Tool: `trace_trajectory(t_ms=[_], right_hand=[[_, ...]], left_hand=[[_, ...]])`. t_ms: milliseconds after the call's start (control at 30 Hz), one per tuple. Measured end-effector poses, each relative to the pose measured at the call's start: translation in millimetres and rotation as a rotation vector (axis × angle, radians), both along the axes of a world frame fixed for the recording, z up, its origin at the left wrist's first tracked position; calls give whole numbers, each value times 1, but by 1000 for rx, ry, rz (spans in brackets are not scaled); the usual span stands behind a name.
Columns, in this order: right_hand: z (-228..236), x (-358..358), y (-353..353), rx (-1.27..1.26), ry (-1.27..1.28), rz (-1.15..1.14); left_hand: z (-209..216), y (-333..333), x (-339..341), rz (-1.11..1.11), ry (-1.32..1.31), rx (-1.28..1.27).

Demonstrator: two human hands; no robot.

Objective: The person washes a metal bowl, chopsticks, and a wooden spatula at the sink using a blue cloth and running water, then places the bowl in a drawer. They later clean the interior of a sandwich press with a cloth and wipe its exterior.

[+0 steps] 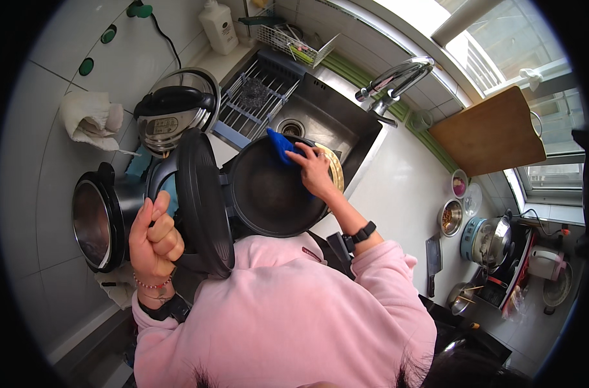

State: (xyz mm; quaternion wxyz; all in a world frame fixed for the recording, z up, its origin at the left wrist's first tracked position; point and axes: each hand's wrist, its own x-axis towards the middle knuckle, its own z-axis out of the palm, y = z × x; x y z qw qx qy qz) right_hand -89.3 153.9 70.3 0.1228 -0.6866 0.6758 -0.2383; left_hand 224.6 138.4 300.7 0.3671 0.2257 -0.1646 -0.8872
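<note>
Close against the pink sleeve, the left hand (153,242) is fisted tight around the handle of a black hinged lid (203,200), holding it upright. Beyond it the right hand (315,169), fingers pressed together, pushes a blue cloth (280,145) against the far rim of the round dark non-stick pan (268,191), which hangs over the steel sink (320,116). Wiping looks only partly done; no suds show. The pan's near edge and underside are hidden.

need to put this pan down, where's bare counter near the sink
The white counter between the sink and the wooden cutting board is bare. Toward the knife and small bowls it gets crowded; the cooker side is full.
</note>
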Motion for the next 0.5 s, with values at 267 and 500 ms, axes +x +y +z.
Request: trace_trajectory(t_ms=[267,500], right_hand=[[3,-4,58,524,-102,727],[-20,5,-27,-156,-402,57]], left_hand=[[-1,0,-3,6,-8,31],[1,4,-8,24,25,22]])
